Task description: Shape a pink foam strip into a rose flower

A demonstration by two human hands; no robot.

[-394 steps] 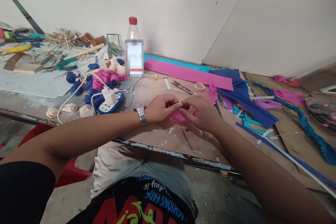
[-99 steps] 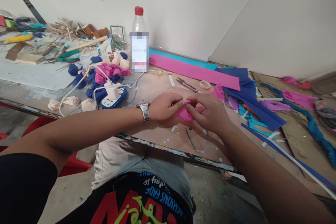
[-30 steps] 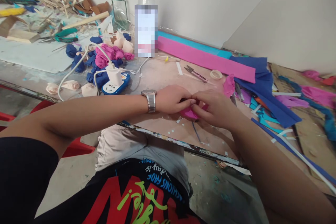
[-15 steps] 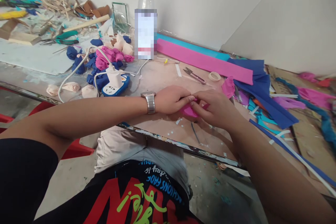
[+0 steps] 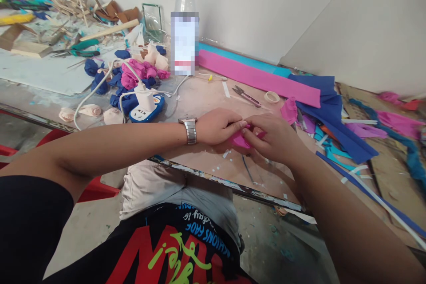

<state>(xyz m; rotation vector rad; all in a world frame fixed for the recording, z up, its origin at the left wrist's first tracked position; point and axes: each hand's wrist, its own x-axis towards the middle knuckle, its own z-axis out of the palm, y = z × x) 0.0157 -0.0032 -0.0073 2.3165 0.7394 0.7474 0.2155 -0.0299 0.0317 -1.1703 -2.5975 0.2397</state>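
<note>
Just above the table's front edge, a small piece of pink crepe paper [image 5: 241, 141] is pinched between my two hands. My left hand [image 5: 218, 127], below a metal wristwatch [image 5: 191, 130], holds it from the left with the thumb on top. From the right, my right hand [image 5: 271, 135] grips it with curled fingers, which cover part of it. Beyond the hands lie small thread snips [image 5: 246, 96] and a roll of tape [image 5: 272, 97]. A crumpled pink paper scrap [image 5: 289, 111] sits close to my right hand.
A power strip [image 5: 146, 108] with a plugged-in white charger stands left, beside pink and blue paper rosettes [image 5: 136, 73]. A red-capped bottle [image 5: 185, 0] rises at the back. Folded pink crepe paper [image 5: 259, 75] and blue crepe paper [image 5: 349, 137] lie right. Green-handled pliers [image 5: 83, 47] rest far left.
Both hands stay in nearly the same place, still holding the pink crepe paper. The paper below the fingers shows a slightly different shape.
</note>
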